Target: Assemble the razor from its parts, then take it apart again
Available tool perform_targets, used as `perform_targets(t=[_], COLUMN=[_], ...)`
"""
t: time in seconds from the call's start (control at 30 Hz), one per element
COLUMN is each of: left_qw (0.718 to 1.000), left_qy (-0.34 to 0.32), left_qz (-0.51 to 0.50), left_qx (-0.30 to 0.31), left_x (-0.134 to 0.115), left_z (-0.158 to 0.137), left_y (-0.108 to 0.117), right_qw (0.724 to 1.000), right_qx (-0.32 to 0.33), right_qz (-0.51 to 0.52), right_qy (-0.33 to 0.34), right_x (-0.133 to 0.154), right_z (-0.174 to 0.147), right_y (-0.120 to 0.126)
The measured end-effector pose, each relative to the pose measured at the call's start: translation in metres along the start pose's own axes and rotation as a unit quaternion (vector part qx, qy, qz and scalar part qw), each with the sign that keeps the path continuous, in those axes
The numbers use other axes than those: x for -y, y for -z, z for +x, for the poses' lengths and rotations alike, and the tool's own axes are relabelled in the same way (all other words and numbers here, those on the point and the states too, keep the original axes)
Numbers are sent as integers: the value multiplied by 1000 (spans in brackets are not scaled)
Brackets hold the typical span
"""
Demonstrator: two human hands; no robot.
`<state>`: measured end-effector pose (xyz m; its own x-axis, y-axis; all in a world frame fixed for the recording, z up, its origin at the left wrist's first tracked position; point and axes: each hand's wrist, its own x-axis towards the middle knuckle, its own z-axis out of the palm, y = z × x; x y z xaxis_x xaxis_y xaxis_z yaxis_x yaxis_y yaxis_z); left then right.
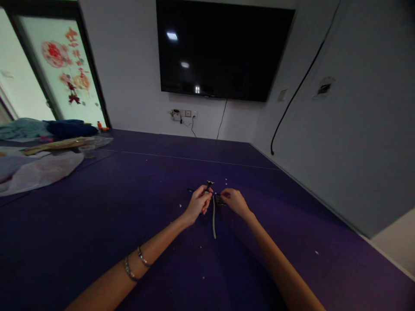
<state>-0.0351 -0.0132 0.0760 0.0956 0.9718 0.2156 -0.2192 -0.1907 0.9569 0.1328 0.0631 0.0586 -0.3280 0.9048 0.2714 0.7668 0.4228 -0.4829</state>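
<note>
My left hand [198, 202] is closed around a small black piece with a T-shaped top [210, 184], which sticks up past the fingers. A thin pale strip [214, 220], like a cord or tube, runs down toward me from just beside these fingers. Facing it, my right hand [236, 200] has its fingertips pinched together; what is between them is too small to name. Right under those fingertips is a small dark ridged object [220, 200]. A thin black end [190, 190] shows left of my left hand.
Small white scraps [317, 252] dot the purple surface [145, 242]. Clear plastic sheeting [48, 172] and folded cloths [71, 128] lie at the left. A television [223, 47] hangs on the wall ahead, above wall sockets [188, 113]. A black cable [300, 84] dangles at the right.
</note>
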Motion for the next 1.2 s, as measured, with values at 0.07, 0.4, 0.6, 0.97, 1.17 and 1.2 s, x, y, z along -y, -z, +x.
perform_targets(t=[0.07,0.4,0.6,0.97,1.17,1.2], left_qw=[1000,1000,1000,996,996,995], left_qy=[-1,-1,-7,-32,-69,-74], left_qz=[0,-5,-17,-47,36,43], left_qx=[-2,-10,-18,-75,-54,-49], left_x=[0,2,4,12,13,14], left_z=[0,0,-1,0,-6,-7], left_y=[0,1,2,0,-8,-9], right_qw=[998,949,948,933,929,930], right_qx=[-13,2,15,-20,-30,-28], right_qz=[66,305,295,349,361,360], right_qy=[5,-82,-121,-91,-71,-66], right_x=[2,7,12,23,36,38], right_z=[3,9,9,6,1,0], right_y=[4,18,24,24,33,34])
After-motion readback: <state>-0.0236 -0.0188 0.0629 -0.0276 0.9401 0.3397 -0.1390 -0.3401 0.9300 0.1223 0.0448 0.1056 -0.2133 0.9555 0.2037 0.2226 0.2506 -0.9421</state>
